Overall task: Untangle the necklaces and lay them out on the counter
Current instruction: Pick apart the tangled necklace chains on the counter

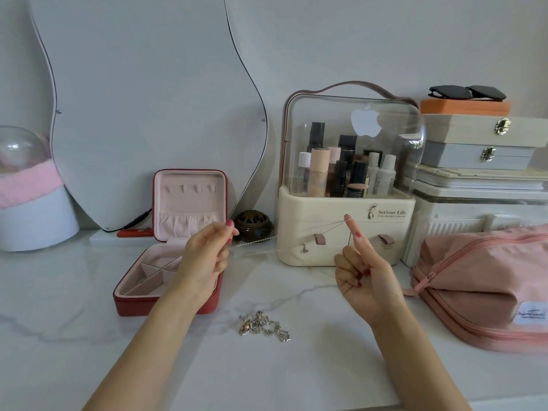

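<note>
Across the white marbled surface (74, 292), open room lies mostly at the front and centre; the back edge is crowded. At far left stands a glass dome on a white base (26, 185), then a wavy-edged mirror (142, 108) leaning on the wall. An open red jewelry box (178, 247) with pink lining sits just behind the left hand (204, 253), which is raised above the surface and pinches one end of a thin silver chain necklace (323, 231) between thumb and fingertips. That chain runs taut, its long axis rising slightly from left to right, to the right hand (361, 271); there it loops over the upright index finger while the other fingers curl into the palm. A small pendant (303, 248) dangles from the chain in front of the cream cosmetics organizer (344, 229). Between the forearms, on the bare surface near the front, lies a tangled clump of silver necklaces (264, 326) with pinkish beads. At right, a pink zip pouch (486, 283) fills the edge, stacked boxes (480, 143) behind it.
</note>
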